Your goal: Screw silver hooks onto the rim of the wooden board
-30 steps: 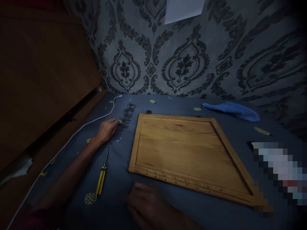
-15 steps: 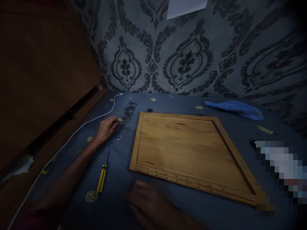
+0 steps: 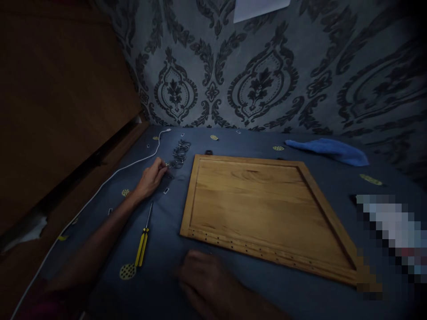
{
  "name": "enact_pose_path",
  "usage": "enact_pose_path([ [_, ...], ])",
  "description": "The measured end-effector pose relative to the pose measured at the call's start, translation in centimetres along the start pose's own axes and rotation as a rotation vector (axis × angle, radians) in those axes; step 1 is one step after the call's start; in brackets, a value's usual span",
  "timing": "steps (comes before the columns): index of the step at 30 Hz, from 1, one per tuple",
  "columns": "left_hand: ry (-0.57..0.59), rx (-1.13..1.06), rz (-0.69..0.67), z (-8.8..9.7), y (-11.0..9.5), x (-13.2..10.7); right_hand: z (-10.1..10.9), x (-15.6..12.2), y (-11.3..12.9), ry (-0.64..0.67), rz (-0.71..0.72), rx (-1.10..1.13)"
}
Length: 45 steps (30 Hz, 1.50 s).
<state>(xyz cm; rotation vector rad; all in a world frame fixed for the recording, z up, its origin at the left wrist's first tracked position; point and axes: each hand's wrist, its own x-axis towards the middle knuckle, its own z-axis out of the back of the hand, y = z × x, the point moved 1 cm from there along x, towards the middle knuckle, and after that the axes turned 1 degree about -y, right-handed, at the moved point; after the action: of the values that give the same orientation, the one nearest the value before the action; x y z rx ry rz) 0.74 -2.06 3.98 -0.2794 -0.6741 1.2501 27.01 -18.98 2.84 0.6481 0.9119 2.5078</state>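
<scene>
My left hand point(image 3: 151, 178) reaches far left over the blue cloth, its fingertips pinched on a small metal piece at the near end of a pile of metal rings point(image 3: 179, 154). In the foreground my right hand point(image 3: 203, 281) rests palm down on the cloth, dark and blurred, just before the near edge of a wooden panel point(image 3: 256, 209). The panel lies flat, with a raised frame and a row of small holes along its near rail. A yellow-handled screwdriver point(image 3: 142, 242) lies between my two arms, tip pointing away.
A white cable point(image 3: 133, 163) runs along the left side of the blue cloth point(image 3: 167, 231). A blue rag point(image 3: 328, 150) lies at the back right. A brown wooden board point(image 3: 60, 102) leans at the left. Patterned wallpaper stands behind. A pixelated patch covers the right edge.
My left hand's fingers have closed into a pinch on a small piece at the near end of the ring pile and lifted slightly. My right hand has barely moved.
</scene>
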Motion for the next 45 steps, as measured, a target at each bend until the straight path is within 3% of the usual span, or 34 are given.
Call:
enact_pose_path([
  [20, 0.017, -0.139, 0.004, 0.3, -0.3, -0.1, -0.1, 0.0, 0.0, -0.018, 0.009, 0.004],
  [31, 0.339, -0.446, 0.042, 0.7, -2.6, -0.1, -0.5, 0.2, -0.4, -0.087, 0.079, -0.022],
  [36, 0.482, -0.506, 0.034, 0.9, -4.3, -0.6, -0.1, 0.1, 0.0, -0.049, 0.066, -0.027],
  [45, 0.574, -0.452, -0.106, -0.8, -7.2, -1.9, -0.4, 0.2, -0.2, -0.066, 0.050, -0.025],
])
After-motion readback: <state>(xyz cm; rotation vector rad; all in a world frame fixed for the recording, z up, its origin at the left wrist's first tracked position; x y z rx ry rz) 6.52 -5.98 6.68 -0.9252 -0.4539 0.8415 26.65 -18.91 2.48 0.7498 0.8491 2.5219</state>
